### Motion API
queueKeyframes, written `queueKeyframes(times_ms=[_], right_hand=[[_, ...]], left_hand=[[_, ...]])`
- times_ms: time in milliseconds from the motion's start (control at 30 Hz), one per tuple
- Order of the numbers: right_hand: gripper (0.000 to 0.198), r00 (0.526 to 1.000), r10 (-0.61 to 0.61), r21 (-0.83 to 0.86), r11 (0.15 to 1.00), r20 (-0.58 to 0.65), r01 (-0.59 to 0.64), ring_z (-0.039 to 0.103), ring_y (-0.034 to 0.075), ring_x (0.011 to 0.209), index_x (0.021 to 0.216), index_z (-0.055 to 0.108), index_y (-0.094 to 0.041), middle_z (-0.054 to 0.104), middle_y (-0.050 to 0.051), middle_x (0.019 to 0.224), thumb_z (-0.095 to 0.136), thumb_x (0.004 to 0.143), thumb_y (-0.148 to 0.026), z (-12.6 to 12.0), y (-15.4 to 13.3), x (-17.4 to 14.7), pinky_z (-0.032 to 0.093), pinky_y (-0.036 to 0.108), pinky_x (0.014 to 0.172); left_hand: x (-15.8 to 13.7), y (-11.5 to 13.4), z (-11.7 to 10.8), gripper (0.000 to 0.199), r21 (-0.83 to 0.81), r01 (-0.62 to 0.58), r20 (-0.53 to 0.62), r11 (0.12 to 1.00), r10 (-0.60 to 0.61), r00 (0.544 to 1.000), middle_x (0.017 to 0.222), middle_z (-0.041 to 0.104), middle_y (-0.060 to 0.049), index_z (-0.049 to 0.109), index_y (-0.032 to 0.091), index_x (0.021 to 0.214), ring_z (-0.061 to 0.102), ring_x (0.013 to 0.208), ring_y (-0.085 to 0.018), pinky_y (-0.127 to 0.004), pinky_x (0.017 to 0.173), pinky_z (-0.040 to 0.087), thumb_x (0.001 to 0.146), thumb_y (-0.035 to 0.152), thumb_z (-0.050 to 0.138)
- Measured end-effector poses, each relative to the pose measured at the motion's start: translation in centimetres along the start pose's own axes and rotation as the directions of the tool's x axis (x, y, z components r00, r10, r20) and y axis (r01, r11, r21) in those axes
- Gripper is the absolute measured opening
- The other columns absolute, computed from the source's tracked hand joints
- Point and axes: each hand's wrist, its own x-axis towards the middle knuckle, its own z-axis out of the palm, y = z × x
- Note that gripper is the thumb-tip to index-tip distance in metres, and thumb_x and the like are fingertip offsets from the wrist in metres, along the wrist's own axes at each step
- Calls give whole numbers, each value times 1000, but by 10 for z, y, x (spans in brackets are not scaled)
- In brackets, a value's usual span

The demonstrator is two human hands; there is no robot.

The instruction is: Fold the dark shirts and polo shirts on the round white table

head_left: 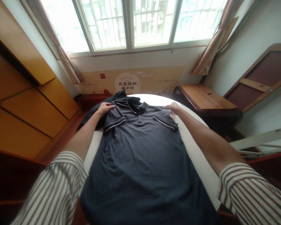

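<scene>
A dark navy polo shirt (140,153) lies spread front side up on a white round table (199,140), its collar toward the window and its hem toward me. White piping edges the collar and both short sleeves. My left hand (105,108) pinches the shirt at its left shoulder, by the top of the sleeve. At the opposite shoulder, my right hand (173,107) grips the cloth, its fingertips partly hidden. Another dark garment (93,114) lies beneath and beside the polo on the left, draping over the table's edge.
Orange-brown cabinets (37,106) stand on the left. Beyond the table is a window (131,25) with curtains, above a yellow banner (159,78) on the wall. To the right are a wooden side table (208,97) and a framed brown panel (267,75) leaning on the wall.
</scene>
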Motion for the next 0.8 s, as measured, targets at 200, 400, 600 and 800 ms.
queueKeyframes(times_ms=[200, 400, 600, 800], right_hand=[[32, 981, 88, 197, 973, 171, -122, 60, 13, 57, 66, 58, -11, 60, 1, 58, 89, 59, -7, 1, 11, 9, 53, 24, 55], [22, 997, 29, 518, 853, 75, -64, 59, 10, 51, 79, 67, -9, 62, -1, 57, 84, 66, -4, 6, 25, 17, 52, 20, 50], [16, 997, 60, 587, 807, 41, -73, 55, 10, 44, 86, 66, -11, 57, -4, 49, 78, 76, -11, 18, 27, 12, 49, 21, 44], [10, 999, -19, 667, 745, 41, -14, 61, 11, 55, 85, 65, -14, 64, -1, 62, 71, 80, -8, 4, 5, 7, 53, 22, 54]], left_hand=[[13, 2, 8, 53, -159, -11, -52, 987, 3, 999, 79, 70, -7, 70, 11, 84, 66, 76, -20, -35, 80, 54, 44, 35, 94], [19, -5, -1, 55, -215, -103, -200, 971, 60, 978, 72, 68, -4, 71, 11, 80, 65, 72, -18, -33, 76, 53, 38, 38, 95], [18, -4, 6, 46, -252, -79, -259, 965, 11, 966, 67, 67, -5, 69, 11, 72, 65, 69, -19, -35, 74, 55, 42, 34, 95], [4, 32, 1, 45, -308, -224, -240, 924, 153, 959, 74, 70, -4, 72, 12, 82, 67, 72, -16, -28, 73, 55, 52, 39, 92]])
